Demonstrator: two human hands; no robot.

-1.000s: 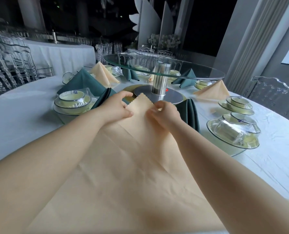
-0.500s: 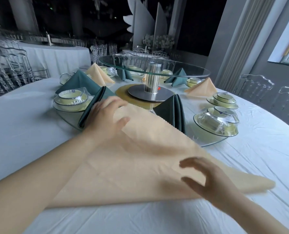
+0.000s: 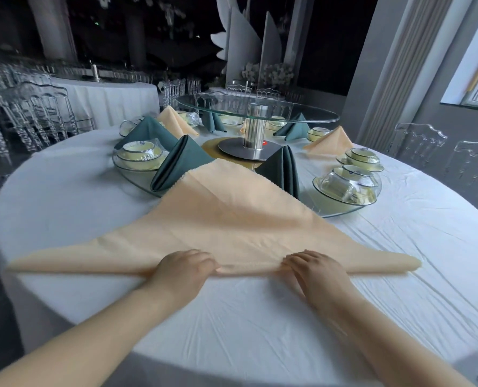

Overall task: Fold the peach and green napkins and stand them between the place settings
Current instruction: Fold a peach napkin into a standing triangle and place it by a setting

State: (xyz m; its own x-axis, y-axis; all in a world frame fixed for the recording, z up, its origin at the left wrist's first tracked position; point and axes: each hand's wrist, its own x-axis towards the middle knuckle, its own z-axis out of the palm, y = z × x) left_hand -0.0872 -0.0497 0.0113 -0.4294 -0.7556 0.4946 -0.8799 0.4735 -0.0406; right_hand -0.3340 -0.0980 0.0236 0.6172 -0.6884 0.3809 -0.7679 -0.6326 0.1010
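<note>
With the peach napkin (image 3: 232, 219) now a flat triangle on the desk (image 3: 260, 317), the left hand (image 3: 185, 268) and right hand (image 3: 313, 270) have dropped to its near fold (each grip pinching it), apparently ready to fold again.

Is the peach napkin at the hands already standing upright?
No, the peach napkin lies flat as a triangle on the tablecloth, the left hand and right hand holding its near edge.
</note>
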